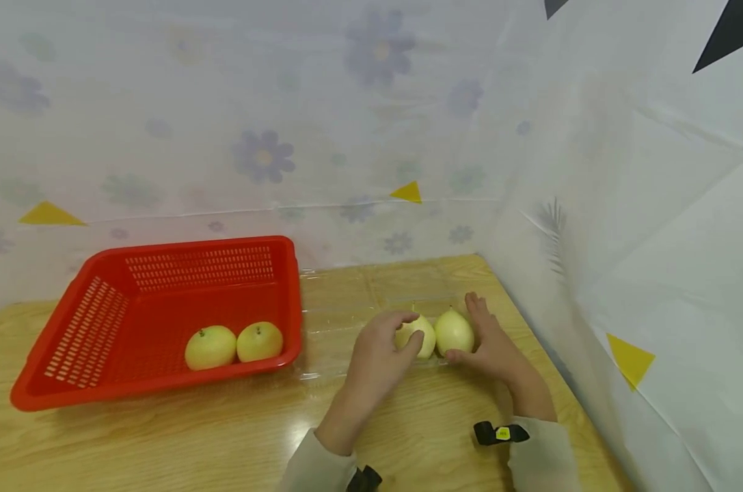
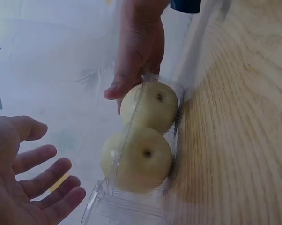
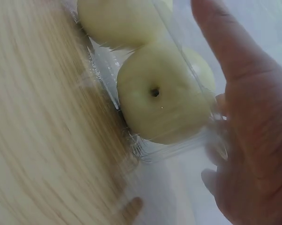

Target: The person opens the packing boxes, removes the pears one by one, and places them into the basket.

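Note:
Two pale yellow pears sit side by side at the right end of a clear plastic box point(image 1: 334, 342). My right hand point(image 1: 500, 348) is at the box's right end, its thumb along the front by the right pear point(image 1: 454, 333) and its fingers straight along the far side. The left hand point(image 1: 380, 352) hovers over the left pear point(image 1: 429, 339), partly covering it in the head view. In the left wrist view, that hand point(image 2: 33, 173) shows spread, loose fingers apart from the pears. Through the box wall, the right wrist view shows a pear point(image 3: 164, 93) beside the right thumb point(image 3: 234, 47).
To the left stands a red plastic basket point(image 1: 156, 384) with two more yellow pears point(image 1: 211, 348) near its front right corner. The wooden table point(image 1: 193, 437) meets a flower-patterned sheet point(image 1: 322, 137) at the back and a white sheet point(image 1: 654, 225) on the right.

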`<state>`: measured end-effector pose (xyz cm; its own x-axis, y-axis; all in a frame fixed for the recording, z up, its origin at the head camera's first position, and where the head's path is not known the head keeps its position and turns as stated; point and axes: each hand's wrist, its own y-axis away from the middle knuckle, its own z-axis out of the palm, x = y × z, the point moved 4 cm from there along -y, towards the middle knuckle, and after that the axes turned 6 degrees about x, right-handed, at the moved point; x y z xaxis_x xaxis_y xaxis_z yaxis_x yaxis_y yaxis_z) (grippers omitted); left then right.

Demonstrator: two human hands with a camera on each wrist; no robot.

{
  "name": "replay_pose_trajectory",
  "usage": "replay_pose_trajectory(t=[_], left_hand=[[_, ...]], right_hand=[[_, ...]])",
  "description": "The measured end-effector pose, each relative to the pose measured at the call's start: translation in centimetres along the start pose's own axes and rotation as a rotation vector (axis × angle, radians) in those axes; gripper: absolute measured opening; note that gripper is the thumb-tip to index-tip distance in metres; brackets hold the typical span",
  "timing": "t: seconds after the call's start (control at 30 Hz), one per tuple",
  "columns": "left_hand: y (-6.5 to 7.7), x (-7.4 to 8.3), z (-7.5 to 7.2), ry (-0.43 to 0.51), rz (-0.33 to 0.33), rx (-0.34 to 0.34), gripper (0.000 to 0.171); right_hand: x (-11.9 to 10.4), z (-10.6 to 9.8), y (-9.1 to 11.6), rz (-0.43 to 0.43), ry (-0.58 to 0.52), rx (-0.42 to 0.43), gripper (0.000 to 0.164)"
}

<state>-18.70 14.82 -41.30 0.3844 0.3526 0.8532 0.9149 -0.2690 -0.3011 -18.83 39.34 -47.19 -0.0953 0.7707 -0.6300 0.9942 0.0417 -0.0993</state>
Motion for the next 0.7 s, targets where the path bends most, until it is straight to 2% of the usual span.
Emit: replay_pose_trajectory(t=[0.1, 0.2, 0.43, 0.7], left_hand=[[-0.6, -0.2, 0.3, -0.213, 0.077, 0.051, 0.036], [-1.1, -0.3, 0.9, -0.310, 0.116, 0.048, 0.039], [-1.9, -0.8, 2.9, -0.449, 0.122, -0.069, 0.045], [-2.4, -1.2, 3.9, -0.507, 0.157, -0.116, 0.047]], right_hand=[[0.0, 0.0, 0.3, 0.016, 0.029, 0.009, 0.128], [0.0, 0.0, 0.3, 0.043, 0.062, 0.005, 0.129], [0.0, 0.3, 0.2, 0.085, 0.075, -0.003, 0.127], [0.0, 0.4, 0.5, 0.064, 0.048, 0.003, 0.128]])
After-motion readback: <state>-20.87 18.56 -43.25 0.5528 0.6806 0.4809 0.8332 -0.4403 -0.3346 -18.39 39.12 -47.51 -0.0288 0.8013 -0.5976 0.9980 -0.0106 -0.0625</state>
